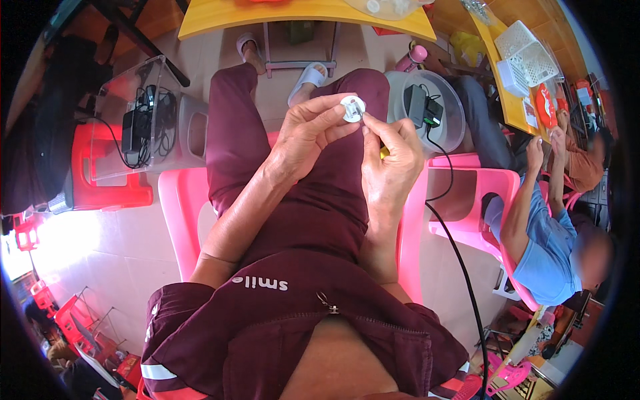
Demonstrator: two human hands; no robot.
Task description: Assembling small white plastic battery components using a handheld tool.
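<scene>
My left hand (308, 133) pinches a small round white plastic part (353, 109) by its left edge, above my lap. Raised grey-white shapes show in the middle of its face. At the part's right edge, the thumb and index finger of my right hand (395, 157) are closed together. Something tiny and dark shows at those fingertips, too small to name. A bit of yellow (384, 153) peeks out by the right palm; most of it is hidden by the hand.
A yellow table (307, 21) stands ahead. To my right, a clear round tub (453, 107) holds black adapters, and a cable trails from it. On the left, a clear bin (110, 117) sits on a red stool (87, 183). Another person (547, 247) sits at the far right.
</scene>
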